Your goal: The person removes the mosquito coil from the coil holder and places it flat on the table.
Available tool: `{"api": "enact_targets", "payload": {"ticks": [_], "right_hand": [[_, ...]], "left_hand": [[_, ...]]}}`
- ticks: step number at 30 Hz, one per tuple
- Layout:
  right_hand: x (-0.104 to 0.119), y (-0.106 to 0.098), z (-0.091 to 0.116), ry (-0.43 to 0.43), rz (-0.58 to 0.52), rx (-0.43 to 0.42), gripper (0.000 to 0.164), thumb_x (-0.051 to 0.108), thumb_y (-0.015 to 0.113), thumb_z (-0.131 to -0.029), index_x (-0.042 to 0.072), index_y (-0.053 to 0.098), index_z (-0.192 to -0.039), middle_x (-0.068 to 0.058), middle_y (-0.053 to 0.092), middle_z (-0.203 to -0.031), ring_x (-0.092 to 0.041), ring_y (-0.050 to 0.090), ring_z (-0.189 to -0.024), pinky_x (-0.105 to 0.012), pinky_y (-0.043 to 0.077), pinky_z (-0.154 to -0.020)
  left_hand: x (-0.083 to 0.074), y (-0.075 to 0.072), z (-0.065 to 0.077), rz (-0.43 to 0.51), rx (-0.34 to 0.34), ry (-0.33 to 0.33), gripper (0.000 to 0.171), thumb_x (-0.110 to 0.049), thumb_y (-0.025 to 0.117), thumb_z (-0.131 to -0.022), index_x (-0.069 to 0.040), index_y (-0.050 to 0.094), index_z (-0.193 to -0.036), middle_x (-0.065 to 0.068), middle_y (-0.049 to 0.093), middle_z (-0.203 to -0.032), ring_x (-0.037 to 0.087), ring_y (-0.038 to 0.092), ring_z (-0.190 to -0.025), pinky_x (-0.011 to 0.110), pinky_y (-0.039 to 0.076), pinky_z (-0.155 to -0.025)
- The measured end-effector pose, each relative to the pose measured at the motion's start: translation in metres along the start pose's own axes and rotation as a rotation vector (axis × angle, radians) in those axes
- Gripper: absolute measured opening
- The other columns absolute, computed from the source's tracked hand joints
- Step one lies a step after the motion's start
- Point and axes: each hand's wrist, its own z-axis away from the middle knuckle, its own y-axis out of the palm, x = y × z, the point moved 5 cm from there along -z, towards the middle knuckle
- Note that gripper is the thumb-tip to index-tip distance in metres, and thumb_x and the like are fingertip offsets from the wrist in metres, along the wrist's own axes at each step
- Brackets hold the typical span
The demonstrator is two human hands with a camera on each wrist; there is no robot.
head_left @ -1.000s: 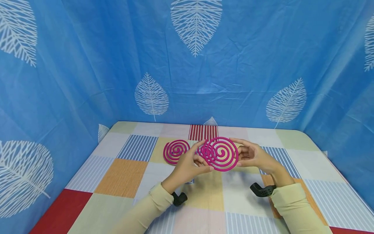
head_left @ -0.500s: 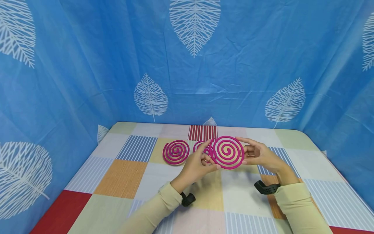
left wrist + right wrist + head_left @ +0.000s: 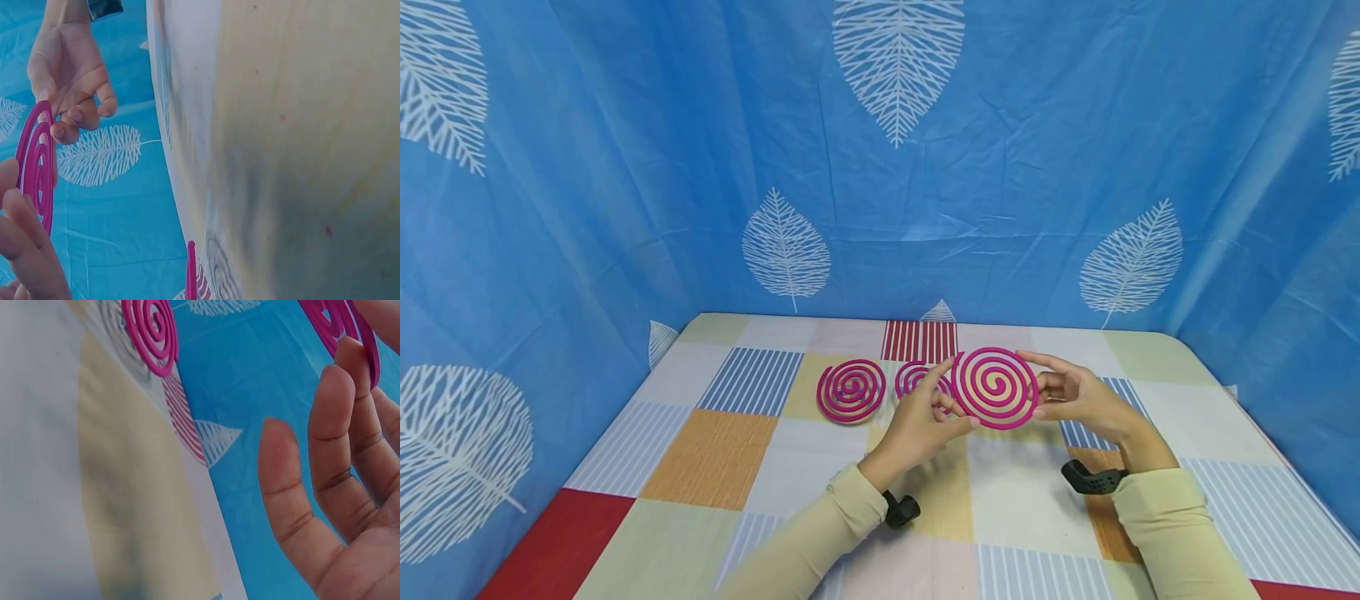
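Observation:
Both hands hold a magenta mosquito coil (image 3: 997, 385) up above the table, its flat spiral facing the head camera. My left hand (image 3: 917, 433) pinches its left rim between thumb and fingers. At the right rim, my right hand (image 3: 1090, 408) grips it with thumb and fingertips; in the right wrist view some fingers of this hand (image 3: 344, 469) stay loosely bent away from the coil. Another coil (image 3: 850, 388) rests on the table to the left. Behind my left hand a further coil (image 3: 912, 379) is partly hidden.
A patchwork-patterned cloth (image 3: 711, 454) covers the table. Blue curtains (image 3: 880, 233) with white leaf prints stand close behind and on both sides. Each wrist wears a black strap-mounted camera (image 3: 1093, 479).
Both hands have carried the held coil to the right and slightly up. It overlapped the middle coil in view before; now it sits to the right of it. The left coil has stayed put.

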Motion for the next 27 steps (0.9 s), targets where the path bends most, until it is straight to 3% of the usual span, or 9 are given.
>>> {"api": "enact_targets", "payload": {"ticks": [7, 19, 27], "right_hand": [[-0.005, -0.007, 0.005, 0.011, -0.030, 0.009, 0.072, -0.012, 0.068, -0.098, 0.020, 0.051, -0.160, -0.005, 0.076, -0.113, -0.019, 0.074, -0.102, -0.032, 0.063, -0.090], [-0.017, -0.018, 0.014, 0.051, -0.047, -0.035, 0.071, -0.012, 0.067, -0.099, 0.025, 0.053, -0.158, -0.004, 0.076, -0.110, -0.017, 0.073, -0.102, -0.031, 0.063, -0.091], [-0.024, -0.022, 0.017, 0.080, -0.117, -0.037, 0.069, -0.012, 0.065, -0.100, 0.027, 0.055, -0.155, -0.004, 0.075, -0.109, -0.016, 0.073, -0.100, -0.032, 0.063, -0.090]], "left_hand": [[0.004, 0.010, -0.007, 0.045, -0.010, -0.063, 0.092, -0.004, 0.085, -0.090, -0.015, 0.038, -0.169, -0.006, 0.069, -0.088, 0.005, 0.055, -0.059, 0.021, 0.051, -0.050], [0.007, 0.025, -0.019, 0.093, -0.001, -0.079, 0.088, 0.000, 0.082, -0.088, -0.008, 0.040, -0.165, -0.003, 0.068, -0.089, 0.007, 0.052, -0.051, 0.020, 0.046, -0.047], [0.012, 0.031, -0.026, 0.095, 0.011, -0.132, 0.089, -0.004, 0.083, -0.090, -0.011, 0.039, -0.167, -0.003, 0.068, -0.095, 0.009, 0.055, -0.052, 0.026, 0.054, -0.052]]}}
